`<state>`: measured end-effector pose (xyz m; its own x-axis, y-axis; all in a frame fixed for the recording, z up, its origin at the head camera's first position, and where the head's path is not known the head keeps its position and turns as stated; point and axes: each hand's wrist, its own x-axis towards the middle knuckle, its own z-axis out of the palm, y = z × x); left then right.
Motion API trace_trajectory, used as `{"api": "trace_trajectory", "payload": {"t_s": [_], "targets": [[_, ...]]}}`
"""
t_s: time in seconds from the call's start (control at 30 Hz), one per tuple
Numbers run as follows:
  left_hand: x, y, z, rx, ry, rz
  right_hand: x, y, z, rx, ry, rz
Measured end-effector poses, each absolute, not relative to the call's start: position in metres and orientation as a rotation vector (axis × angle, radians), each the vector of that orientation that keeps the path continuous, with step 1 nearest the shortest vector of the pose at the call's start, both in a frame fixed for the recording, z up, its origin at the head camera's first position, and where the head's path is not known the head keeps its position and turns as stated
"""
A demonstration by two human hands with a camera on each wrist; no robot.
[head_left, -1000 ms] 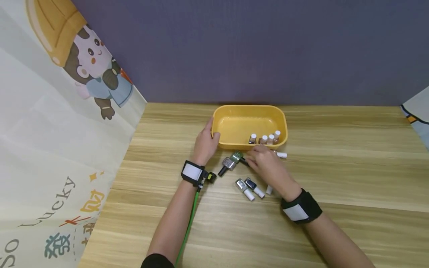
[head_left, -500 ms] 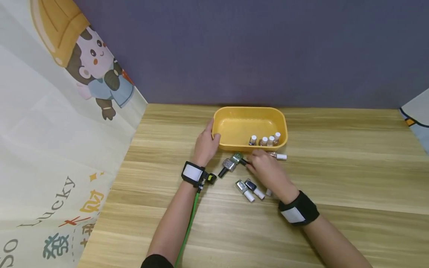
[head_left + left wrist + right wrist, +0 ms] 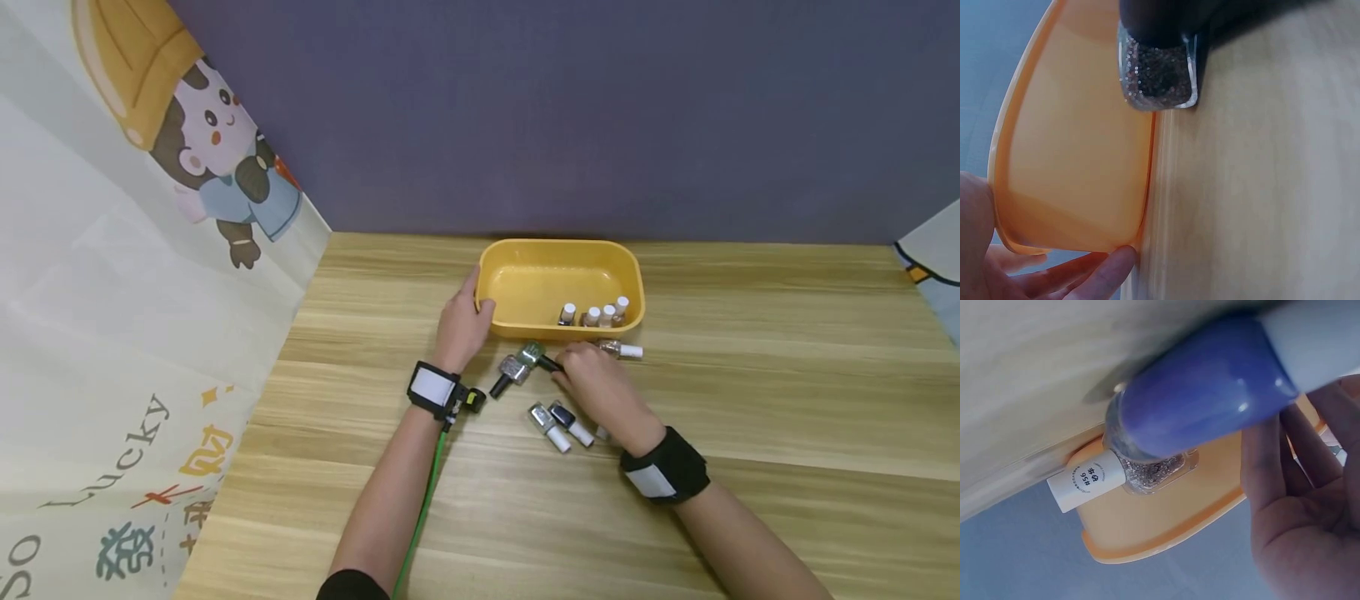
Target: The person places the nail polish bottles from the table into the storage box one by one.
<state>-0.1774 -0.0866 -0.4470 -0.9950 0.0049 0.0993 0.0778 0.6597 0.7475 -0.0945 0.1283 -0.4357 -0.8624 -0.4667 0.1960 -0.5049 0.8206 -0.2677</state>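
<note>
At the left end of the yellow plastic box [image 3: 558,331], my left hand [image 3: 461,332] grips the corner, thumb at the front and fingers along the side. My right hand [image 3: 603,387] is just in front of the box, its thumb and forefinger at the black cap of a green nail polish bottle [image 3: 531,353] lying on the table. Beside that bottle lies a glittery nail polish bottle [image 3: 513,368], also black-capped. In the right wrist view a purple-blue nail polish bottle [image 3: 1197,394] lies close in front of the palm; the fingertips are partly hidden.
Several white-capped nail polish bottles [image 3: 608,315] stand in the box's front right. A glitter bottle [image 3: 611,347] lies along its front. Nearer me lie a silvery bottle [image 3: 542,417] and a dark bottle [image 3: 562,412]. A dark blue panel [image 3: 555,117] rises behind the table.
My right hand has drawn slightly back from the box front, showing more of the glitter bottle lying there and more of the black cap. My left hand keeps its grip on the box.
</note>
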Motion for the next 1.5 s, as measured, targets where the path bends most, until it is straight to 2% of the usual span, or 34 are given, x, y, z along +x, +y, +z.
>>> {"api": "trace_trajectory", "payload": {"t_s": [0.7,1.5], "targets": [[-0.178,-0.086,-0.444,-0.050,-2.787,-1.243,-0.094,0.133,-0.426,0.727,-2.871,0.477],[-0.176,-0.086,-0.446,-0.053,-2.779,-1.244,-0.092,0.128,-0.415,0.746,-2.806,0.735]]}}
